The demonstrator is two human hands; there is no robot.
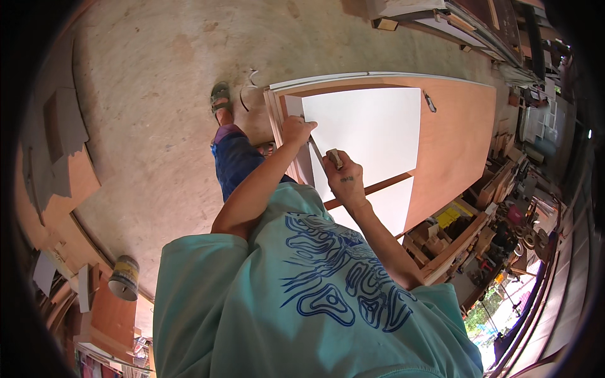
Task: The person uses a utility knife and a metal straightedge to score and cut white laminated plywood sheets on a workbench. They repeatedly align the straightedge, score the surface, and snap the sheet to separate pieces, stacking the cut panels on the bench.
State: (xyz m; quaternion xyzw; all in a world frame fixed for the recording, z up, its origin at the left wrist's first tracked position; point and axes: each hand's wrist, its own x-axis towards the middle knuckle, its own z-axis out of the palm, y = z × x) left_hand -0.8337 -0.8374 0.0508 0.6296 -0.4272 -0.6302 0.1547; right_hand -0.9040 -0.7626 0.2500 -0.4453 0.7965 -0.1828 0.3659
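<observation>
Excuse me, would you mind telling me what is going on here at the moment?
A person leans over a white sheet lying on a large plywood panel. The left hand presses down near the sheet's left edge, while the right hand grips a small wooden-handled tool against the sheet. A wooden strip crosses beneath.

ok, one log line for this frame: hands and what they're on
left hand: pressed on white sheet near its edge | right hand: holds small wooden block on same sheet | sheet lies on plywood board
</observation>
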